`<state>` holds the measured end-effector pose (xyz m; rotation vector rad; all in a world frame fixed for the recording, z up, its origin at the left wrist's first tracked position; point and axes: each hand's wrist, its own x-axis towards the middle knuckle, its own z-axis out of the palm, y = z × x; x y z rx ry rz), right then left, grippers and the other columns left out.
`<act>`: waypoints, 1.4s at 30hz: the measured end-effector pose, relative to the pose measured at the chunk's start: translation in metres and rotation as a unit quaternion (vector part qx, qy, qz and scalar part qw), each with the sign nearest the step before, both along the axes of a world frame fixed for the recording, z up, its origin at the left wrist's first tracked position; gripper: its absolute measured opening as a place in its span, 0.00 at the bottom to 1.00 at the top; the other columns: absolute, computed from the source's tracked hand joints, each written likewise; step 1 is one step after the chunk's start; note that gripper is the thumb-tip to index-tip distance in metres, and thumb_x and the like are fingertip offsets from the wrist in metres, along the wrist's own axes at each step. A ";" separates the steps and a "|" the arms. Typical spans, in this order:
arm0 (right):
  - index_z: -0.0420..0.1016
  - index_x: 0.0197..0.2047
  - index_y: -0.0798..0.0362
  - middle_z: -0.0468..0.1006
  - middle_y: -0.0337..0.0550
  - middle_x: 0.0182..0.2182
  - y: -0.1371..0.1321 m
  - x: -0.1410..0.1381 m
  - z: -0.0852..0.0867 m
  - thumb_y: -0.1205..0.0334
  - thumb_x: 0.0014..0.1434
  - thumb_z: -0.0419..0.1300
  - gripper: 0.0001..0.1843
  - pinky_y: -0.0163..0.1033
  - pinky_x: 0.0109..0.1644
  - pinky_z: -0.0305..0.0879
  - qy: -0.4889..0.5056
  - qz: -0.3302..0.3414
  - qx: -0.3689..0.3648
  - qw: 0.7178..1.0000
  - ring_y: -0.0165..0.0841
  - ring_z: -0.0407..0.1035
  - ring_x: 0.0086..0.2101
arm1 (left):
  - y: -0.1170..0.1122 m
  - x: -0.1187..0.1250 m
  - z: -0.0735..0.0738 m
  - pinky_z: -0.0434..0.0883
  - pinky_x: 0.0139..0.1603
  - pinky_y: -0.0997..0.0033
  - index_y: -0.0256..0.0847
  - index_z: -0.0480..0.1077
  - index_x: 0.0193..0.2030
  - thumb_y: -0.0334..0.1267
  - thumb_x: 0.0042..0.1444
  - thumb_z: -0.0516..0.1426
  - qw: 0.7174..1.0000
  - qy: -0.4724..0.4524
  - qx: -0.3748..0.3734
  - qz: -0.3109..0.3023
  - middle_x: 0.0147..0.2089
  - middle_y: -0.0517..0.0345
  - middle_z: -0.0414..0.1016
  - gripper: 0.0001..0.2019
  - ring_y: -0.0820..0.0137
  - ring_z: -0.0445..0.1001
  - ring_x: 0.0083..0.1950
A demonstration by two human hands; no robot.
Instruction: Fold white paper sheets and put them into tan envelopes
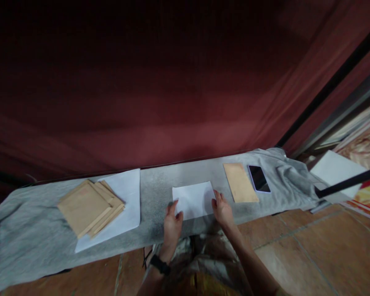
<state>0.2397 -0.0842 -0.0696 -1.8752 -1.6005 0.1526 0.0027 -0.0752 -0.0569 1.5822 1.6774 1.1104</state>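
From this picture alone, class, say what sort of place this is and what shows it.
Probably a makeshift indoor work spot: a grey cloth spread as a low work surface, a red curtain hung behind it, and a tiled floor.

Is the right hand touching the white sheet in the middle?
Touching. The head view shows the right hand with its fingertips lying on the right edge of the sheet, with no gap between them.
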 end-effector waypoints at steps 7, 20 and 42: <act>0.61 0.70 0.53 0.67 0.56 0.66 -0.001 -0.042 -0.003 0.61 0.71 0.48 0.27 0.55 0.64 0.64 -0.063 0.109 0.050 0.991 0.45 0.62 0.64 | 0.007 -0.002 0.003 0.74 0.56 0.52 0.40 0.78 0.49 0.34 0.55 0.57 0.999 0.040 -0.024 -0.014 0.47 0.46 0.80 0.16 0.56 0.79 0.48; 0.62 0.71 0.52 0.63 0.53 0.70 -0.003 -0.017 -0.011 0.58 0.72 0.50 0.27 0.61 0.71 0.52 -0.103 0.077 -0.010 0.992 0.48 0.58 0.68 | -0.005 -0.004 0.022 0.69 0.31 0.69 0.38 0.66 0.64 0.37 0.39 0.65 0.953 -0.240 -0.178 0.054 0.28 0.63 0.76 0.40 0.66 0.74 0.28; 0.75 0.62 0.41 0.77 0.43 0.59 -0.039 -0.020 0.006 0.73 0.65 0.52 0.27 0.53 0.65 0.67 -0.005 0.245 0.019 0.969 0.41 0.67 0.61 | -0.036 0.027 0.037 0.77 0.45 0.58 0.45 0.70 0.51 0.49 0.43 0.69 0.840 -0.486 -0.219 0.098 0.47 0.52 0.81 0.28 0.58 0.80 0.47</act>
